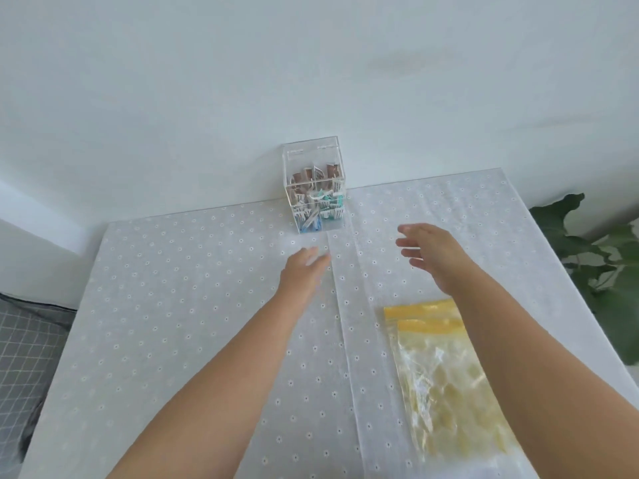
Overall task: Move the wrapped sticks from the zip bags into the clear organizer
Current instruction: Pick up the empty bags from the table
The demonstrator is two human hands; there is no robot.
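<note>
Wrapped sticks (316, 198) already fill the clear organizer (314, 188), which stands upright at the far edge of the table (173, 305) against the white wall, its hinged lid apparently closed; brown-ended packets sit higher and toward the back, blue and teal ones lower toward the front. Two yellow-topped zip bags (446, 368) lie flat and overlapping on the near right of the table, partly under the right forearm, and they look empty, though the crinkled plastic makes that hard to confirm. Both hands reach toward the organizer and hold nothing: the left hand (304, 271) is flat with fingers pressed loosely together, hovering over the cloth just near of the box, and the right hand (428, 254) is spread with fingers apart, to the right of the box and clear of it. Judging from this, the transfer is nearly or wholly done and the step in hand is to take hold of the organizer, perhaps to check the lid or reposition the box. To do that well, the hands should close on opposite side walls low down, since smooth acrylic slips and a tall box tips if pushed near the top. Lifting is safer than dragging, because the loose eyelet tablecloth (345, 340) could bunch. A quick look inside the bags for stray sticks is worthwhile.
</note>
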